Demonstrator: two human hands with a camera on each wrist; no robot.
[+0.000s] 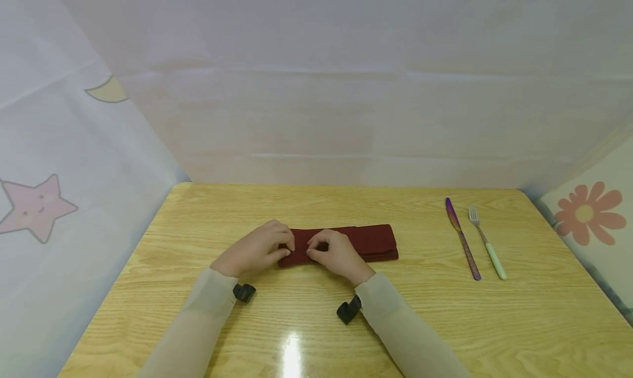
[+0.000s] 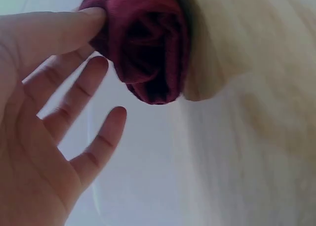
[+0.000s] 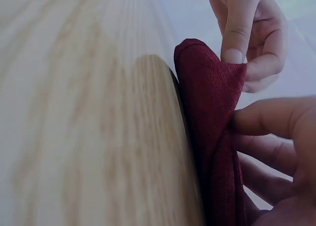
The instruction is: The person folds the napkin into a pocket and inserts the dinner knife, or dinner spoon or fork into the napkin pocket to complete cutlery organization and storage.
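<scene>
A dark red cloth napkin [image 1: 371,240], folded into a long flat strip, lies across the middle of the table. At its left end my left hand [image 1: 259,247] pinches the cloth between thumb and forefinger; the other fingers spread free in the left wrist view. Folded layers show at the end of the napkin [image 2: 148,48] there. Close beside it, my right hand [image 1: 337,253] grips the upper layer with curled thumb and forefinger. In the right wrist view, a corner of the napkin [image 3: 210,92] is raised between the two hands. Part of the right fingers is hidden behind the cloth.
To the right, a purple and bronze table knife [image 1: 464,240] lies beside a fork [image 1: 487,243] with a pale green handle. They rest on the wooden table [image 1: 198,207]. White printed sheets [image 1: 316,114] hang behind and at both sides.
</scene>
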